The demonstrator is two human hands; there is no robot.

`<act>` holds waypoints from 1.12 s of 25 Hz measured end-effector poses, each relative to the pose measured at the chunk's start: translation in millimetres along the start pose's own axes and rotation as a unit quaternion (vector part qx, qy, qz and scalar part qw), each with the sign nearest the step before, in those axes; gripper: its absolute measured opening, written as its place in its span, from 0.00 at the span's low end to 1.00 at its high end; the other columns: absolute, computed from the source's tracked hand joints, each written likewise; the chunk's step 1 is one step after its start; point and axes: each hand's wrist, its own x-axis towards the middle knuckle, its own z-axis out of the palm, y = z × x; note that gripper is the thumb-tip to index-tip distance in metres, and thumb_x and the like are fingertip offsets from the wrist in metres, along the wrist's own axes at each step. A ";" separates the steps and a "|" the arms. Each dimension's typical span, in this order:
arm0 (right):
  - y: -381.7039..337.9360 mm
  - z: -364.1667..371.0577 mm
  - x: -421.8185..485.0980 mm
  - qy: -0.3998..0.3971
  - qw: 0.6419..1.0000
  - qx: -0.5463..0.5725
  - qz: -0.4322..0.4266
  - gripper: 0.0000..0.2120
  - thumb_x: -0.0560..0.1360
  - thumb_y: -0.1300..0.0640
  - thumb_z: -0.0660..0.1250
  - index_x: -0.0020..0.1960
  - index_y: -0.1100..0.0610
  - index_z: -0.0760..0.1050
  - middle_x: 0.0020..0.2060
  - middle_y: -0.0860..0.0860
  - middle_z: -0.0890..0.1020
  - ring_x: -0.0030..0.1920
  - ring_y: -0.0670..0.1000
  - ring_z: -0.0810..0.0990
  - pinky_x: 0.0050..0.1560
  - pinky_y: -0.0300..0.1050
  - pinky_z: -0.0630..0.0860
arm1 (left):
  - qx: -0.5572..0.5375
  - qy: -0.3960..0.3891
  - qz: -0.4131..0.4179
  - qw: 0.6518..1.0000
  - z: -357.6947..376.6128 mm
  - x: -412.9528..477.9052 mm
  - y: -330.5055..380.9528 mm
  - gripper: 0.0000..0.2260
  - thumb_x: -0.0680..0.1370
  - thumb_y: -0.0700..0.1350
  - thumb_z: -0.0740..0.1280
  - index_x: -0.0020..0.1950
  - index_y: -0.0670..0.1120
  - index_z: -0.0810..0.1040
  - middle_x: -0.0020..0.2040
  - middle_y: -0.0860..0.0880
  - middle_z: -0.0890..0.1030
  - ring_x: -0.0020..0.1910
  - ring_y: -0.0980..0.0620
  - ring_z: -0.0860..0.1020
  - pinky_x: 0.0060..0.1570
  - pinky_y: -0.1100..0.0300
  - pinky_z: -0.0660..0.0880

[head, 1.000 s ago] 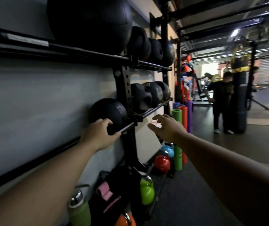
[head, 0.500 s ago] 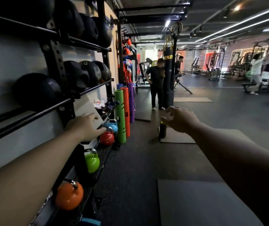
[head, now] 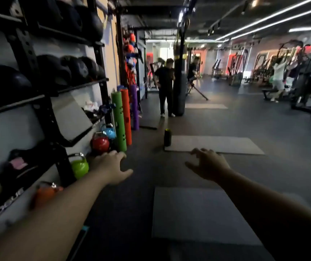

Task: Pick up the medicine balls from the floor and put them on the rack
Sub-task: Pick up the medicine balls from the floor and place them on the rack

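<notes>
Left hand [head: 111, 167]: empty, fingers spread and loosely curved, thumb out to the side; held in the air in front of the rack, clear of its rails and touching nothing.
Right hand [head: 210, 164]: empty, fingers apart and bent downward in a claw shape; held in the air farther out from the rack than the left hand, above the dark floor.
Rack [head: 28, 51]: black perforated steel upright with horizontal rails, fixed against the wall along the left edge of the view.
Medicine balls [head: 71, 69]: dark balls resting in a row on the rack's middle rails; one more large ball [head: 2, 85] sits on the same level, nearest the camera. Further dark balls on the top rails, only partly in view.
Medicine balls on the floor: none can be made out in this view.
Kettlebells: green [head: 79, 166], red [head: 100, 143] and blue [head: 110, 131] stand at the foot of the rack; an orange one [head: 44, 193] is blurred.
Foam rollers: green [head: 119, 119], orange [head: 126, 115] and purple [head: 134, 106], upright just beyond the far end of the rack.
Grey mats: one [head: 203, 213] lies on the floor out from the rack, below the right forearm; a second [head: 215, 145] lies beyond it.
Dark bottle [head: 167, 137]: upright at the near corner of the second mat.
Person in black [head: 165, 85]: standing beside a hanging punch bag [head: 179, 87], well beyond the rack.
</notes>
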 end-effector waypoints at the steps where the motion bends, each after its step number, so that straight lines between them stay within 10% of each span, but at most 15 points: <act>1: 9.3 4.0 -11.7 -0.014 1.000 0.010 0.001 0.31 0.76 0.27 0.60 0.72 0.44 0.72 0.66 0.52 0.80 0.64 0.58 0.78 0.63 0.58 0.73 | 0.001 -0.016 0.000 1.000 9.5 -9.7 10.9 0.33 0.77 0.71 0.68 0.78 0.56 0.73 0.75 0.47 0.76 0.73 0.41 0.75 0.71 0.49 0.73; 28: 46.0 438.2 -72.6 -0.289 0.945 0.051 0.148 0.44 0.69 0.21 0.47 0.77 0.44 0.64 0.73 0.55 0.74 0.71 0.63 0.72 0.66 0.66 0.69 | -0.024 -0.304 0.022 0.952 438.2 84.5 -8.5 0.35 0.79 0.72 0.65 0.81 0.55 0.69 0.77 0.48 0.73 0.74 0.42 0.75 0.67 0.46 0.75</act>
